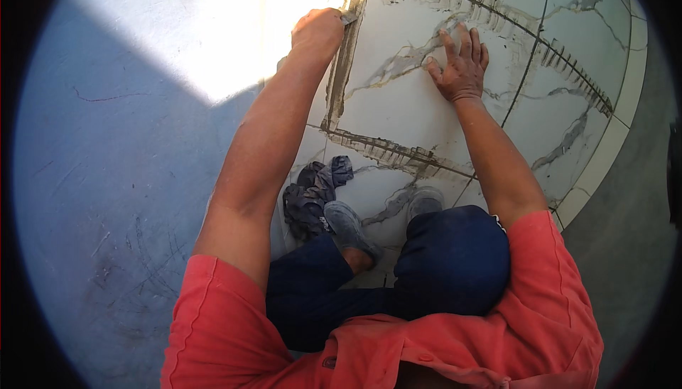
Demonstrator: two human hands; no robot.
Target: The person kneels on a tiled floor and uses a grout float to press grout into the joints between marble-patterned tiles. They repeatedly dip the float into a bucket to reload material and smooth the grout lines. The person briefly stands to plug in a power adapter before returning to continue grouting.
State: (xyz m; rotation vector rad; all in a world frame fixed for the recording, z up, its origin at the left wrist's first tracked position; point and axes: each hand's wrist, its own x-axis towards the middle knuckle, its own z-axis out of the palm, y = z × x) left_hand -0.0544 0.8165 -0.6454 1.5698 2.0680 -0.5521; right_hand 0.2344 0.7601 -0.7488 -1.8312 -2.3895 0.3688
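My left hand [317,31] is closed around a small flat scraper [348,17]; only its pale grey end shows past my fingers. The scraper touches a grout line [342,69] running away from me between the white floor tiles, dark grout smeared along both its sides. Resting flat on a grey-veined marble-look tile [398,115], my right hand [463,66] has its fingers spread and holds nothing. Another grout line [490,14], with comb-like smears across it, passes beyond my right hand. A nearer smeared joint [398,150] crosses the floor before my feet.
A crumpled dark rag [312,193] lies beside my grey shoe [348,229]. At left stands a bluish, scuffed smooth surface [128,176], partly in bright sunlight. Pale border tiles [600,165] curve along the right, with grey floor [625,211] beyond.
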